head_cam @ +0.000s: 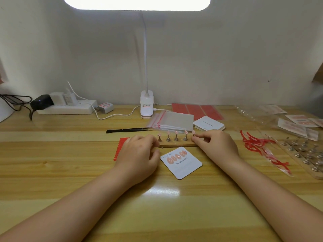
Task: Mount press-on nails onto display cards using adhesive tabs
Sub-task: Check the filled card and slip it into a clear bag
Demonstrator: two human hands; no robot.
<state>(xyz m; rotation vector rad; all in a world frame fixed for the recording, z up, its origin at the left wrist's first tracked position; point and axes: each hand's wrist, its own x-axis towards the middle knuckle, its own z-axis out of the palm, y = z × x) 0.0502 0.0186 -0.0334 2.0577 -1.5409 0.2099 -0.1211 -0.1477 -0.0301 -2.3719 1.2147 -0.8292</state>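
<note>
A white display card printed "Handmade Nail" lies in the middle of the table with several peach nails stuck along its top edge. Behind it a wooden strip carries several small metal stands, each topped with a pink nail. My right hand pinches the rightmost pink nail on its stand. My left hand rests at the strip's left end, fingers curled; what it holds I cannot tell. It partly covers a red adhesive tab strip.
Black tweezers, clear zip bags, a stack of blank cards and red tab sheets lie behind. Red peeled backings, spare stands and packed cards sit right. A clip lamp and power strip stand at the back.
</note>
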